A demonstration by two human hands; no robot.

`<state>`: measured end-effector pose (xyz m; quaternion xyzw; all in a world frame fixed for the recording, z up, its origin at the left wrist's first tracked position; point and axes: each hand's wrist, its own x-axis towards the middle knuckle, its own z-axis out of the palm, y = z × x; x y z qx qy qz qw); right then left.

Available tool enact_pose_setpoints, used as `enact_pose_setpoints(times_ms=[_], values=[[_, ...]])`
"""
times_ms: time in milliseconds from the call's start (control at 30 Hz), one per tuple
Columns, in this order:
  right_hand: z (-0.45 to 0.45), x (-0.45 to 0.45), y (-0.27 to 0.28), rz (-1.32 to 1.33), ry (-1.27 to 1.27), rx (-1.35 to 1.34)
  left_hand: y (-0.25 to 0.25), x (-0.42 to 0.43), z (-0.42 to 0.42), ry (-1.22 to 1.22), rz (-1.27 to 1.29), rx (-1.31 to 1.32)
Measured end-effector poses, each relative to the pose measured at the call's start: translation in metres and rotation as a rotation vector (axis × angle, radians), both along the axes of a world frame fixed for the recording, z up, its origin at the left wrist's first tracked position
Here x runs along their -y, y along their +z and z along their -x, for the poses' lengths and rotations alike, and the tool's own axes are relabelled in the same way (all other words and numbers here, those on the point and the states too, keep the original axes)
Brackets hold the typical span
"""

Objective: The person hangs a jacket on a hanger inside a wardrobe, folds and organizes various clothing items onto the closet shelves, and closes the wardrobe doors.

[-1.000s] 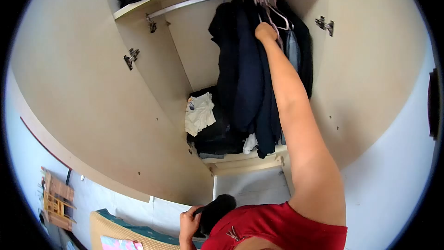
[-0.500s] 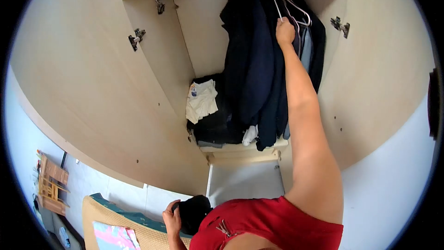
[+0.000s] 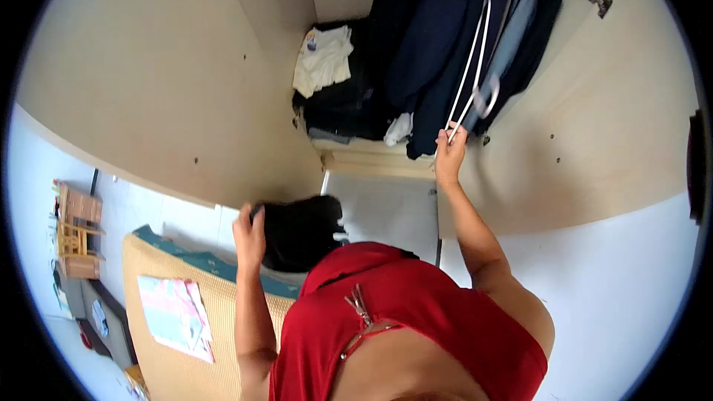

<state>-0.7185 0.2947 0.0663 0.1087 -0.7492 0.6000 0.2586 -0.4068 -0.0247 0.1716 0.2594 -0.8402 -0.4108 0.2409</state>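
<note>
My right hand (image 3: 450, 154) is closed around a thin white clothes hanger (image 3: 469, 67), held in front of the hanging clothes. Its hook end points toward the right. Lower left, my left hand (image 3: 249, 234) grips a black garment (image 3: 301, 230) by its edge, and the cloth hangs beside my red top. Dark clothes (image 3: 431, 37) hang in the open wardrobe, a grey-blue one (image 3: 511, 37) among them. To their left, a cream folded garment (image 3: 323, 59) lies on a dark pile of clothes (image 3: 338, 111).
Open wardrobe doors stand on the left (image 3: 148, 82) and right (image 3: 594, 134). A small white cloth (image 3: 399, 129) lies at the shelf edge. Behind my left arm is a bed with a tan mat (image 3: 156, 252) and a pink-and-blue folded cloth (image 3: 174, 315). Wooden furniture (image 3: 78, 230) stands farther left.
My right hand has come down from the rail with the white hanger. My left hand has risen with the black garment. The view has tilted downward.
</note>
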Motion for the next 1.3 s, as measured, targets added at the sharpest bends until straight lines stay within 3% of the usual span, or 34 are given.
enact_pose_setpoints(times_ms=[67,133,200,233,333,433,567,767,867,967,1000,1100,1133,1233,1300], values=[[-0.026,-0.005,-0.005,0.225,0.098,0.239,0.021,0.002,0.019,-0.027,0.012,0.048],[-0.019,-0.015,-0.029,0.221,0.028,0.268,0.032,0.005,0.038,-0.074,0.07,-0.007],[-0.038,-0.017,-0.004,0.102,-0.065,0.261,0.045,0.012,0.059,-0.089,0.085,0.026],[-0.039,-0.026,-0.009,0.112,0.008,0.276,0.056,0.009,0.069,-0.099,0.121,-0.059],[-0.085,-0.032,0.062,0.021,0.335,0.476,0.073,0.019,0.094,-0.039,0.069,0.005],[-0.126,-0.025,0.113,-0.179,0.72,0.461,0.08,0.028,0.114,-0.041,-0.091,0.014],[-0.157,-0.008,0.135,-0.212,1.003,0.438,0.094,0.013,0.129,-0.06,0.175,-0.005],[-0.173,0.04,0.12,-0.211,0.783,0.228,0.107,-0.029,0.121,-0.098,0.54,0.041],[-0.181,0.05,0.123,-0.326,0.704,0.239,0.115,-0.043,0.105,-0.052,0.556,0.066],[-0.168,0.065,0.104,-0.366,0.729,0.089,0.112,-0.06,0.088,-0.204,0.506,-0.106],[-0.163,0.071,0.104,-0.463,0.792,0.345,0.117,-0.074,0.081,-0.231,0.465,-0.116],[-0.166,0.082,0.097,-0.283,0.908,0.462,0.119,-0.08,0.069,-0.094,0.5,-0.123],[-0.176,0.077,0.114,-0.196,0.858,0.268,0.119,-0.072,0.065,-0.025,0.506,-0.131],[-0.189,0.058,0.163,-0.224,0.907,0.291,0.12,-0.024,0.053,0.16,0.526,-0.046],[-0.192,0.049,0.172,-0.312,1.026,0.308,0.117,-0.001,0.037,0.162,0.371,-0.005]])
